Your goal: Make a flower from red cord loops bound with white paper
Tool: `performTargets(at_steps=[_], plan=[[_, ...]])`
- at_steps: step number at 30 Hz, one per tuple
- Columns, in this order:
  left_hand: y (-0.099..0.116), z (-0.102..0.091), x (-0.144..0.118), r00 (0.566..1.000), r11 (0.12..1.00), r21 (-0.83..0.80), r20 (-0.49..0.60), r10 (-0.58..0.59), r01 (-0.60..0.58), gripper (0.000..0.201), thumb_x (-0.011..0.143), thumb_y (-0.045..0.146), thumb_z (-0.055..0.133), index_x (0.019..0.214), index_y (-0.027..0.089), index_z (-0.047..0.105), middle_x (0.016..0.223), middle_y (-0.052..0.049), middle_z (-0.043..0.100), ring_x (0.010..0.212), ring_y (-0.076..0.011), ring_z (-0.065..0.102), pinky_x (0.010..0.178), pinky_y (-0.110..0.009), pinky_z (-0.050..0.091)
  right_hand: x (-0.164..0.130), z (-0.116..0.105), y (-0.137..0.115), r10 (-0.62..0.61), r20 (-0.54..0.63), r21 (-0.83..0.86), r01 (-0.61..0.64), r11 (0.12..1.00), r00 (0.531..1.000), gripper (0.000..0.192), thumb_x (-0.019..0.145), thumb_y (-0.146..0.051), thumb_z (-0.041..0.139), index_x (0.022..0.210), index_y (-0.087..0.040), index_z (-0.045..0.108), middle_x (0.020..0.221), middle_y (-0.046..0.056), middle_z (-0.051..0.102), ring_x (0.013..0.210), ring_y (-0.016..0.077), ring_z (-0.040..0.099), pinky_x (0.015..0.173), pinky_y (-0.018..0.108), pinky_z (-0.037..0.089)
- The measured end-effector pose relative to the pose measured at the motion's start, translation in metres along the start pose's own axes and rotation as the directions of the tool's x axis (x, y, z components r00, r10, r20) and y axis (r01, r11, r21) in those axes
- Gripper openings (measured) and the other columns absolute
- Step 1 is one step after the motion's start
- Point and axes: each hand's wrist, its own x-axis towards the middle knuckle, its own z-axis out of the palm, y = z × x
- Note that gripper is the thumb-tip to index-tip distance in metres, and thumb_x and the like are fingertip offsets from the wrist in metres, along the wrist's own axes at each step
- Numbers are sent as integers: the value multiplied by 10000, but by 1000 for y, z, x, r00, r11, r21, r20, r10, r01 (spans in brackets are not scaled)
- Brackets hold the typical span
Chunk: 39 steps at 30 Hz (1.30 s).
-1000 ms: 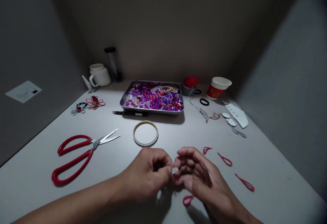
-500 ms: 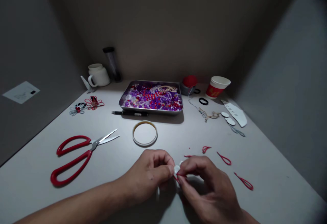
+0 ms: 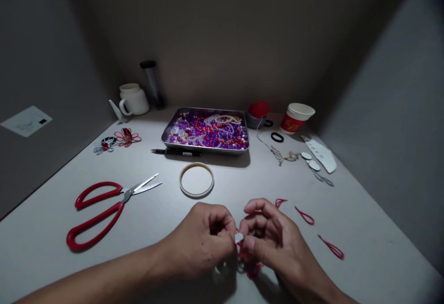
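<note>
Fingers of the right hand have spread beside a white piece.

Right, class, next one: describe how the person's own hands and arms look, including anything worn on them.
The left hand and right hand are both ungloved. No sleeve shows on the left forearm or at the right wrist. No watch, bracelet or ring can be seen, though some fingers are partly hidden.

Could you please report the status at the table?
Left hand pinching white piece with red cord. Right hand beside it, grip unclear. Scissors lying open at left.
</note>
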Motion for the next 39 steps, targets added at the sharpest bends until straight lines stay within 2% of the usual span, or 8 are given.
performTargets(at_steps=[5,9,14,17,22,25,32,39], plan=[[-2,1,-2,933,917,309,-175,314,-250,92,678,95,479,602,141,503,544,23,474,484,-77,411,458,-198,317,-2,-1,2,-61,-101,9,62,998,993,246,683,-301,680,795,-183,495,623,-32,550,411,79,486,363,196,422],[-9,-2,-6,670,584,629,-132,730,-513,116,740,53,468,702,121,554,622,-34,538,551,-106,486,515,-222,372,-3,-2,1,117,3,105,-117,988,993,255,722,-357,642,654,-120,576,488,-12,542,360,49,441,327,133,338],[-15,-7,-9,414,108,795,189,890,-597,146,766,65,457,847,102,574,661,-93,595,584,-160,521,497,-257,407,-1,2,0,207,54,219,-214,952,977,226,646,-312,701,642,-99,626,603,29,602,395,45,463,294,103,330],[-15,-9,-10,373,-45,806,322,870,-591,179,826,104,401,886,90,570,639,-91,597,543,-163,495,464,-265,392,0,3,-1,205,80,211,-217,953,976,226,640,-303,700,595,-98,620,536,12,582,355,36,438,287,103,329],[-14,-9,-9,348,-104,782,387,854,-614,214,830,93,356,841,85,570,633,-99,584,557,-175,495,476,-281,400,0,2,0,222,51,172,-227,959,974,211,631,-288,691,571,-108,600,429,-19,537,316,32,402,294,113,312],[-14,-6,-10,394,-6,791,311,865,-612,187,768,109,412,820,91,591,635,-98,568,550,-171,480,464,-279,384,1,0,0,166,-26,61,-164,985,986,220,653,-317,666,591,-119,589,429,-20,544,309,43,433,316,135,319],[-6,4,-10,788,679,566,-83,611,-467,158,733,72,493,674,105,635,614,-56,571,534,-104,526,483,-193,388,2,-3,0,19,-70,-287,-38,957,997,200,693,-313,615,612,-130,611,409,-33,484,353,93,448,375,225,414],[-9,6,-4,892,782,555,-146,428,-284,180,737,122,515,593,118,622,579,-36,576,523,-104,525,479,-196,373,1,-1,9,-49,-51,-306,31,951,997,183,678,-291,625,688,-125,701,425,-13,508,369,108,459,374,226,395]])
